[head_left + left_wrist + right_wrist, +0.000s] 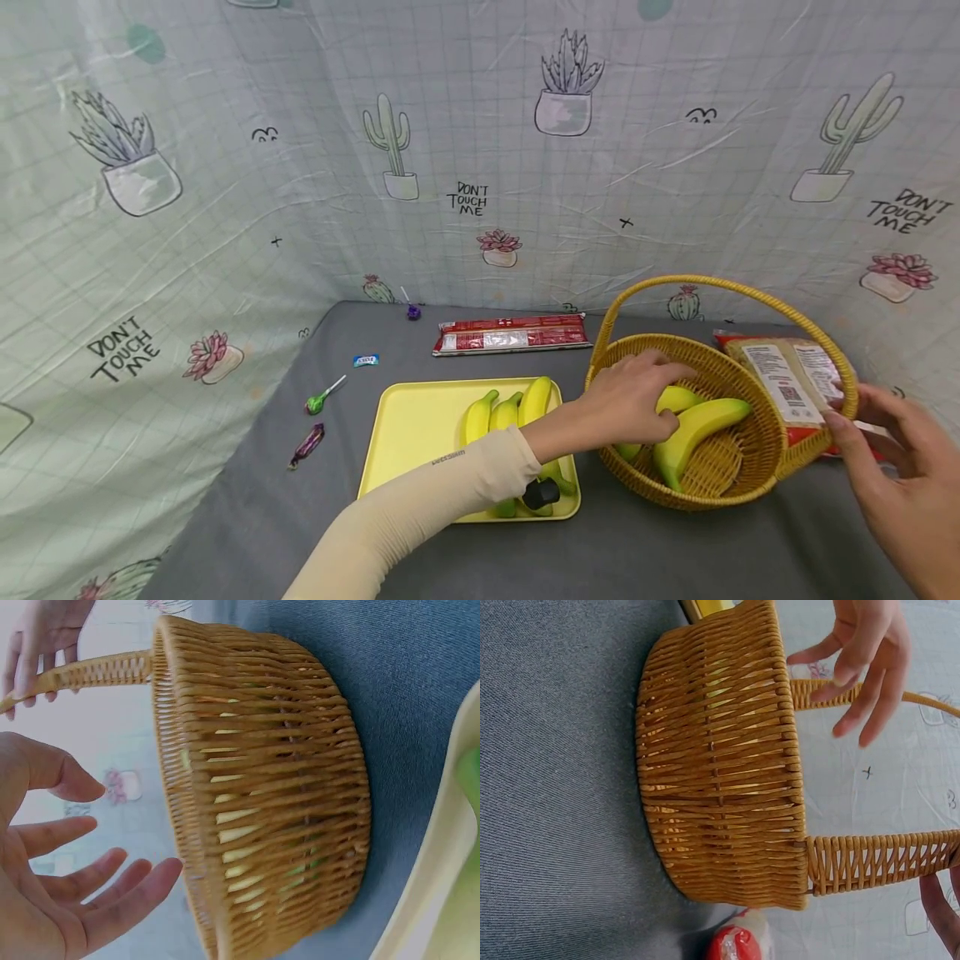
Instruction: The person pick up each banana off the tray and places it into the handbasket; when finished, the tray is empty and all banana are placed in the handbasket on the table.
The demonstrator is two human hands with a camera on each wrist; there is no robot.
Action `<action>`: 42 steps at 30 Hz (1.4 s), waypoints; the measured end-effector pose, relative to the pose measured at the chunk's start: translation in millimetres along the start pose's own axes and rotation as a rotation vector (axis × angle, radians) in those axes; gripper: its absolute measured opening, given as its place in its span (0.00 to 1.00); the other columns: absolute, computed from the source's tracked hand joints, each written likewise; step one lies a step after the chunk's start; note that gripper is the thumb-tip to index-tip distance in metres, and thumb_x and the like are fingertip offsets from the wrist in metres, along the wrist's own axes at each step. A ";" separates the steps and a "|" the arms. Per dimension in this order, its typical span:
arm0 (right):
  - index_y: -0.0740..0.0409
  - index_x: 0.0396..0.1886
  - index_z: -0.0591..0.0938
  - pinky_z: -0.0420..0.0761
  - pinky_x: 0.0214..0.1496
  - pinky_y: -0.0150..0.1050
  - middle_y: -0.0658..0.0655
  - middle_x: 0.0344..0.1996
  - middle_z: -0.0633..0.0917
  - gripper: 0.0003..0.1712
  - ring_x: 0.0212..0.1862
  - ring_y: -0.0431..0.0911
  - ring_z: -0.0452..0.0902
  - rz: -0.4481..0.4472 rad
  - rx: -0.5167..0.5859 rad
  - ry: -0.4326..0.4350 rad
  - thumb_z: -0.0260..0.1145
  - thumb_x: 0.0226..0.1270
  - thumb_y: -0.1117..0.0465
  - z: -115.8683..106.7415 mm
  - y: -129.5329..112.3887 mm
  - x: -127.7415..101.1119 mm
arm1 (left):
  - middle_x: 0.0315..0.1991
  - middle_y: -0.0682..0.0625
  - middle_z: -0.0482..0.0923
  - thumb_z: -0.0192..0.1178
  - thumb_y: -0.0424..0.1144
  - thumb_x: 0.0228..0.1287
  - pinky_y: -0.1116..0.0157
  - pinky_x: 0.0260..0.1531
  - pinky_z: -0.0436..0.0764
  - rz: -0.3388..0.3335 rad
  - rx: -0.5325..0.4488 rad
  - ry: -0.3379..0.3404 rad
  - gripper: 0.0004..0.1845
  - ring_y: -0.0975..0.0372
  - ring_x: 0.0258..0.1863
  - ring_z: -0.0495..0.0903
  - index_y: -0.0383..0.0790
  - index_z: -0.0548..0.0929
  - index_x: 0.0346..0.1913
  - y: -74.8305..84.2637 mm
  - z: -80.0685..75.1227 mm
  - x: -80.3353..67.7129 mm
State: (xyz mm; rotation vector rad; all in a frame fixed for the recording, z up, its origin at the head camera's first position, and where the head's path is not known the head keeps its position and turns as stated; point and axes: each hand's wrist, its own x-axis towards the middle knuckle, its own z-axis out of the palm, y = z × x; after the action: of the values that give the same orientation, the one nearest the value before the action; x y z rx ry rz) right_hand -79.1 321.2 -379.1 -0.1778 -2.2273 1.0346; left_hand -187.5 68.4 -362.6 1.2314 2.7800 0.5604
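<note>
Grey cloth covers the counter (660, 542), and nearest the viewer a cream sleeve (420, 508) runs diagonally up and to the right across a yellow tray (408, 425). That sleeve ends in the left hand (630, 400), which reaches over the near-left rim of a woven wicker basket (757, 467). Its fingers are spread and relaxed, resting lightly on or just above two yellow bananas (693, 433) lying in the basket; the left wrist view shows the fingers parted and gripping nothing.

The bananas lie directly under and just right of the left hand's fingertips. Their long axis runs from lower left to upper right, green-tipped ends toward the viewer. The left hand is much the nearer of the two.

At the right edge, the right hand (900, 467) holds the basket where the arched handle (720, 287) meets the rim, thumb and fingers wrapped about the wicker, steadying it. It is on the far side of the basket from the bananas.

On the tray, just left of the basket, lies a bunch of three more bananas (510, 412), partly hidden by the sleeve.

Behind the basket on the right sits a packet with a printed label (795, 375). Farther back lies a long red packet (510, 333). Small sweets (322, 400) are scattered at the left. A cactus-print cloth (465, 167) forms the backdrop.
</note>
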 end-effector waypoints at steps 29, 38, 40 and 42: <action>0.62 0.70 0.80 0.68 0.46 0.15 0.35 0.48 0.76 0.26 0.50 0.29 0.72 0.033 -0.012 0.006 0.69 0.74 0.71 -1.9 1.2 -0.5 | 0.67 0.52 0.75 0.62 0.40 0.70 0.61 0.47 0.79 0.005 -0.036 0.142 0.30 0.60 0.62 0.76 0.54 0.77 0.75 -39.3 -35.3 -67.4; 0.62 0.70 0.79 0.68 0.46 0.14 0.35 0.50 0.75 0.26 0.50 0.28 0.71 0.032 -0.035 -0.005 0.68 0.75 0.69 -1.7 -0.2 -0.9 | 0.65 0.51 0.76 0.63 0.39 0.68 0.57 0.48 0.79 -0.064 -0.031 0.175 0.32 0.58 0.57 0.77 0.53 0.77 0.75 -68.0 -26.0 -91.1; 0.61 0.70 0.79 0.68 0.47 0.14 0.35 0.50 0.75 0.26 0.50 0.28 0.71 0.031 -0.037 -0.010 0.69 0.75 0.67 -1.4 -0.5 -1.2 | 0.65 0.51 0.76 0.63 0.39 0.67 0.56 0.48 0.79 -0.080 -0.035 0.180 0.31 0.58 0.56 0.77 0.53 0.78 0.74 -73.9 -24.2 -96.3; 0.61 0.71 0.79 0.67 0.47 0.14 0.36 0.51 0.75 0.26 0.50 0.28 0.71 0.029 -0.037 -0.013 0.69 0.76 0.66 -1.3 -0.7 -1.3 | 0.64 0.51 0.76 0.63 0.38 0.67 0.56 0.46 0.79 -0.098 -0.039 0.187 0.31 0.58 0.54 0.77 0.53 0.78 0.74 -79.0 -23.7 -101.3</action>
State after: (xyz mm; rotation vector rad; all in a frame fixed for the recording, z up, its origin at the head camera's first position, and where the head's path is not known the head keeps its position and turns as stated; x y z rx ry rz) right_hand -77.2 321.1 -378.6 -0.2210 -2.2626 1.0128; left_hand -178.8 -61.0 -377.9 1.0797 2.9456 0.7551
